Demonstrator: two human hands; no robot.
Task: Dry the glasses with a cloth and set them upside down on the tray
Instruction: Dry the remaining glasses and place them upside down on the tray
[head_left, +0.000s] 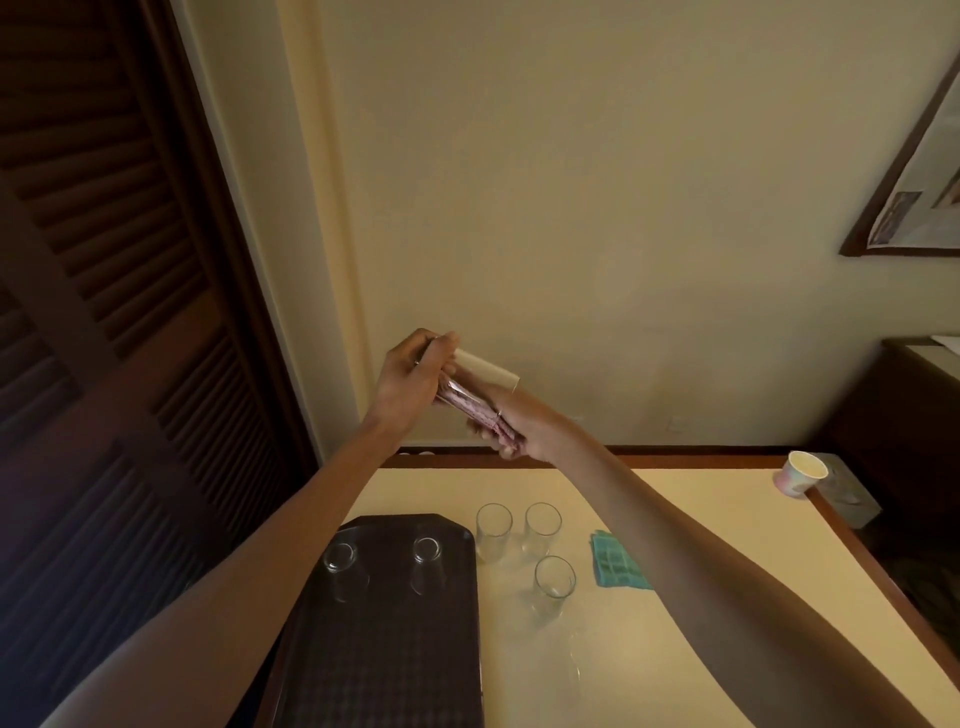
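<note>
Held glass: the held glass (480, 382) is raised well above the table (649, 493), tilted, base toward the left hand and mouth toward the right, probably so the cloth can reach inside.
Left hand: the left hand (408, 384) is curled round the base end, steadying it against the wiping.
Right hand: the right hand (527, 434) grips the pink cloth (475, 410) and pushes it into the mouth; the two hands meet at the glass.
Cloth: soft, bunched, pinkish; it shows through the clear wall.
Tray: the tray (384, 660) is dark, rectangular with cut corners and a fine gridded surface, near left on the table.
Done: the upturned glasses (340, 564) (427, 558) stand mouth down at the tray's far end, apart.
Waiting: the upright glasses (493, 530) (542, 527) (555, 582) are plain clear tumblers just right of the tray, likely undried.
Other: a teal gridded piece (615, 564), either a cloth or a mould, lies right of them; a paper cup (802, 473) sits at the far right corner.
</note>
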